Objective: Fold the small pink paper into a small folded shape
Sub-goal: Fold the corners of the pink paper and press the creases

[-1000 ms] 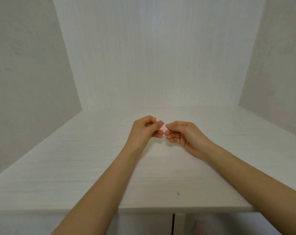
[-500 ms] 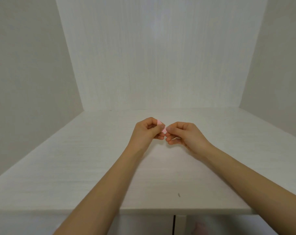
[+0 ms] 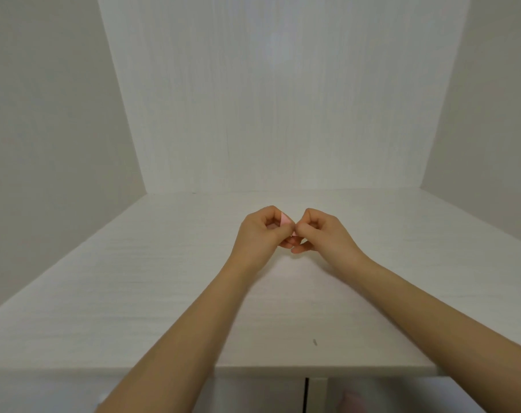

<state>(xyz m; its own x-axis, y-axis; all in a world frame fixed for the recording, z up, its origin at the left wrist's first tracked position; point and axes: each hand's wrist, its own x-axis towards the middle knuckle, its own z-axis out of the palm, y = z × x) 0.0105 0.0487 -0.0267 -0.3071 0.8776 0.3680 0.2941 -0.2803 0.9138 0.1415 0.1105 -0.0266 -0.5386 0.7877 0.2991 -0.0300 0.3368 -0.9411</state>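
Note:
The small pink paper (image 3: pixel 284 219) is a tiny folded piece held above the white table, near its middle. My left hand (image 3: pixel 260 234) pinches its left side between thumb and fingers. My right hand (image 3: pixel 322 232) pinches its right side, fingertips touching those of the left hand. Only a small pink corner shows above my left thumb and a sliver between the fingertips; the rest is hidden by my fingers.
The white wood-grain table (image 3: pixel 134 293) sits in an alcove with a white back panel (image 3: pixel 268 114) and grey side walls. A small dark speck (image 3: pixel 314 342) lies near the table's front edge. Cabinet doors show below that edge.
My hands have closed tighter around the paper, so less pink shows than a second ago. Both hands stay at the same spot over the table.

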